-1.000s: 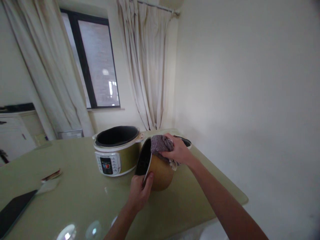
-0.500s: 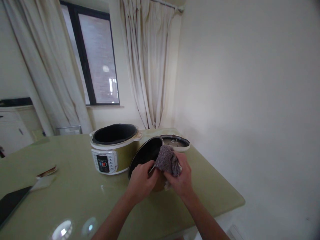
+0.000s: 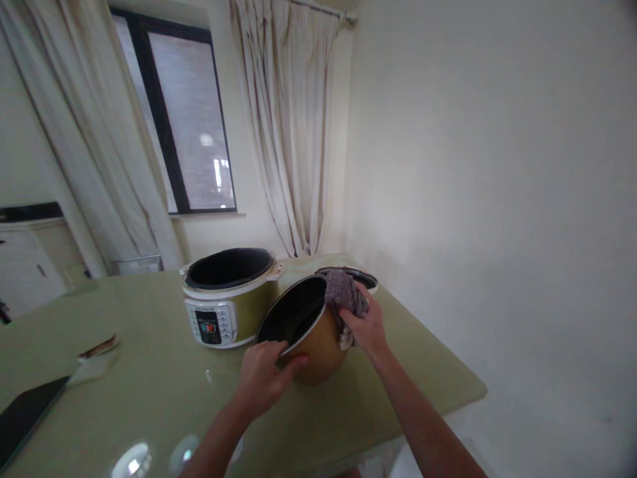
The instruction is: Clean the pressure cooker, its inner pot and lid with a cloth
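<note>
A rice cooker inner pot (image 3: 321,345), dark inside and golden brown outside, is tilted on the table with its mouth toward the left. My left hand (image 3: 266,375) grips its near rim, thumb outside and fingers inside. A greyish-purple cloth (image 3: 344,292) is bunched in my right hand (image 3: 365,322) and lies over the pot's right rim. Left of the pot stands the rice cooker body (image 3: 251,312), open at the top, its white control panel facing me. Behind the pot lies the round lid (image 3: 371,279), partly hidden by the cloth and my hand.
The glossy green table (image 3: 164,385) ends in a rounded corner at the right, near the white wall. On its left lie a dark flat board (image 3: 30,411) and a small brown-and-white item (image 3: 97,348). Curtains (image 3: 293,133) and a window (image 3: 194,119) are behind.
My left hand has moved left and down along the pot's rim, away from the cloth. My right hand has shifted slightly up and right with the cloth. More of the pot's outside shows.
</note>
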The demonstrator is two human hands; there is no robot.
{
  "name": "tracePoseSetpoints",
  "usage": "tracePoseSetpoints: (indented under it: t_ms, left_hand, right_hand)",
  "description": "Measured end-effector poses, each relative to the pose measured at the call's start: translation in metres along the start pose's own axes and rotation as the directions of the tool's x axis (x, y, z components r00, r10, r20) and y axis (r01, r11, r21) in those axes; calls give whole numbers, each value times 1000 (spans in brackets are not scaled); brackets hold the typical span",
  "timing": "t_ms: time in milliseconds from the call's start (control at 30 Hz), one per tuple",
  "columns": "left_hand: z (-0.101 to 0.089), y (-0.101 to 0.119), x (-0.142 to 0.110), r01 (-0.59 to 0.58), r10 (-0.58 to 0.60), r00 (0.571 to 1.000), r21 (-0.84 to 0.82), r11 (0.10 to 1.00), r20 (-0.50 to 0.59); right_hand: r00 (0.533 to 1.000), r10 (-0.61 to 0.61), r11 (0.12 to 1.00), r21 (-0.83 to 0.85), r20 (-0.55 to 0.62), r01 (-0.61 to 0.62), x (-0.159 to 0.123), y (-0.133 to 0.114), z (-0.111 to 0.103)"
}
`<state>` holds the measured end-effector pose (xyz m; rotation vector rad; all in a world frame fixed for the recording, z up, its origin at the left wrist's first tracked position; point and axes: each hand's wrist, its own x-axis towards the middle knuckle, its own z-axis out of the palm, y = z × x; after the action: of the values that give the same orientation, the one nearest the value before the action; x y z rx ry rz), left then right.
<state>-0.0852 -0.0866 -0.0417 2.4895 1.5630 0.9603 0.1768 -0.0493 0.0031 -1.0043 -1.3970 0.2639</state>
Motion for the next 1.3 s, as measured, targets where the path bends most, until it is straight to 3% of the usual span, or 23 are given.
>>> tracePoseSetpoints:
  t_ms: [200, 300, 400, 533, 667, 800, 867, 1033, 1133, 1233, 1300]
  left_hand:
    - [-10, 46, 16, 202, -205, 977, 51, 978, 66]
    - [-13, 57, 23, 244, -246, 964, 35, 969, 99]
    - [-16, 44, 24, 151, -142, 978, -51, 987, 155]
    - [-17, -3, 24, -40, 71, 987, -209, 977, 145]
    - [-10, -26, 23, -33, 47, 987, -91, 995, 156]
    - [-5, -9, 16, 13, -16, 993, 28, 1000, 115]
    - [-8, 4, 14, 48, -54, 992, 49, 998, 112]
    - [-20, 38, 24, 150, -164, 974, 101, 984, 154]
    - [-22, 56, 31, 204, -221, 960, 112, 973, 172]
    - [-22, 56, 31, 158, -168, 962, 62, 986, 216]
    - [-22, 39, 29, 37, -24, 971, -50, 998, 237]
  right_hand:
    - [977, -204, 974, -117, -59, 196, -54, -16, 10]
    - [968, -241, 962, -150, -65, 229, -70, -23, 13]
    - [972, -231, 970, -90, -48, 226, -64, -26, 9]
    - [989, -132, 991, -19, -59, 131, -40, -21, 2]
    - [995, -18, 999, 35, -96, 21, -19, -3, -2]
    - [985, 110, 994, 29, -131, -107, -17, 15, -4]
    - [982, 106, 994, 2, -159, -107, -26, 14, -4]
    - [987, -124, 985, -136, -100, 109, -61, -8, 5]
    - [976, -195, 968, -180, -98, 175, -75, -14, 10]
    - [976, -182, 976, -147, -121, 163, -78, -9, 10]
    - [977, -161, 983, -106, -137, 147, -76, -5, 7]
